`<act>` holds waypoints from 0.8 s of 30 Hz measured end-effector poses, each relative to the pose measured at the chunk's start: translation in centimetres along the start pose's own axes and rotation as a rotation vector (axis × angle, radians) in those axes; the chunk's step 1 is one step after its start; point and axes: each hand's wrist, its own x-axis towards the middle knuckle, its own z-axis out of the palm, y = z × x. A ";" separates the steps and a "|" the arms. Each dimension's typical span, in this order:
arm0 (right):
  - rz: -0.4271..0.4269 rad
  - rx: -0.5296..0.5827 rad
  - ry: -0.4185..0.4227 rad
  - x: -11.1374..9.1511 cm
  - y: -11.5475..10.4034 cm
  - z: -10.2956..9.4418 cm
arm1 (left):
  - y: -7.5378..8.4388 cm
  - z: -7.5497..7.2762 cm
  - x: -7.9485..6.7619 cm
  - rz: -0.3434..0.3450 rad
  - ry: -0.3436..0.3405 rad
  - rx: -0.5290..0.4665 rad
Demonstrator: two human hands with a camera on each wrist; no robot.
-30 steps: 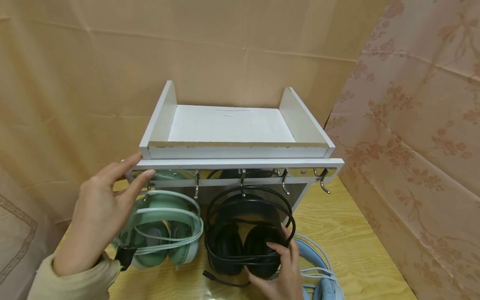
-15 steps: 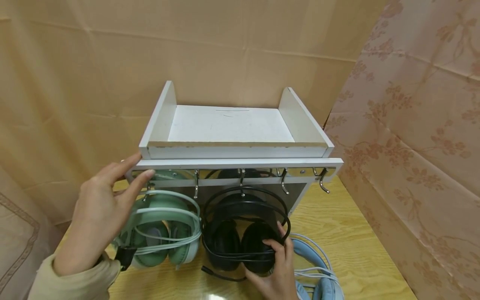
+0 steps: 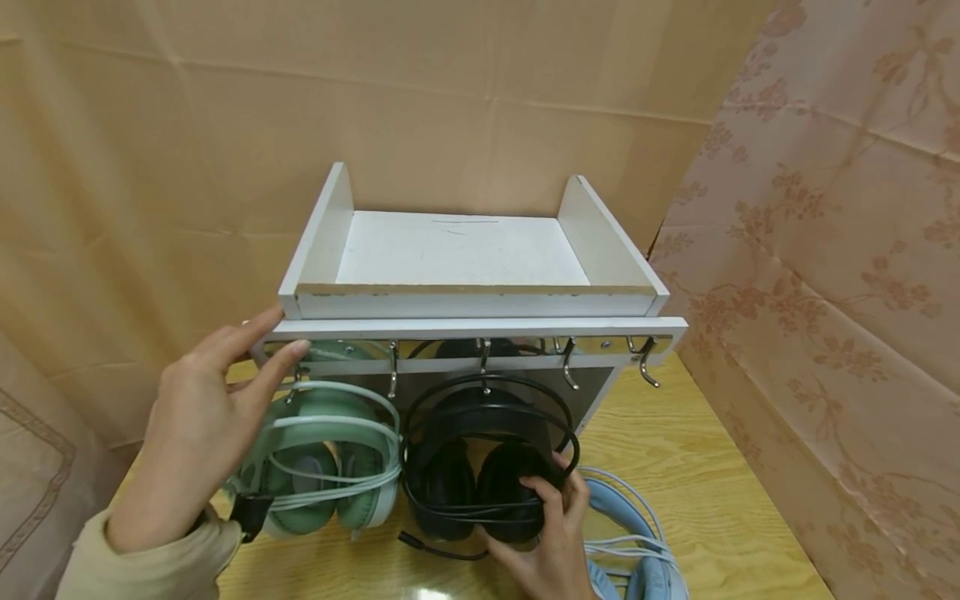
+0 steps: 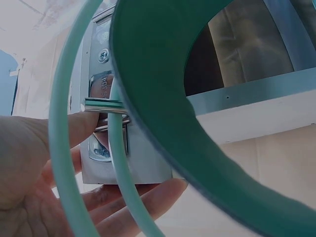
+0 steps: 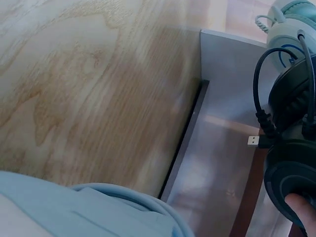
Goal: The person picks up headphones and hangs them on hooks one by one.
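Observation:
My left hand pinches the left end of the white rack's hook rail, thumb in front and fingers behind, also seen in the left wrist view. Beside it, green headphones with a looped pale cable hang from the leftmost hook. Under the middle hook is a black headset, its headband overlapping the hook's tip in the head view. My right hand grips the headset's right ear cup, thumb below and fingers over the cup. In the right wrist view, a USB plug dangles beside the black cups.
Blue headphones with a bundled cable lie on the wooden table to the right of my right hand. Two hooks on the right, including the end hook, carry nothing. Beige and floral cloth hangs behind and at the right.
My right hand and the black headset have shifted slightly left, and the headset's microphone boom has swung left with them. The left hand, rack and green headphones stay put.

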 end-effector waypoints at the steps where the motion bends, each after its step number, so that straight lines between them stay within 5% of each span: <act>1: 0.001 0.003 0.006 0.0 0.1 0.1 | 0.0 0.0 0.0 0.000 0.000 0.000; 24: 0.068 -0.034 -0.033 0.1 -0.1 0.1 | 0.0 0.2 -0.1 0.020 0.023 0.039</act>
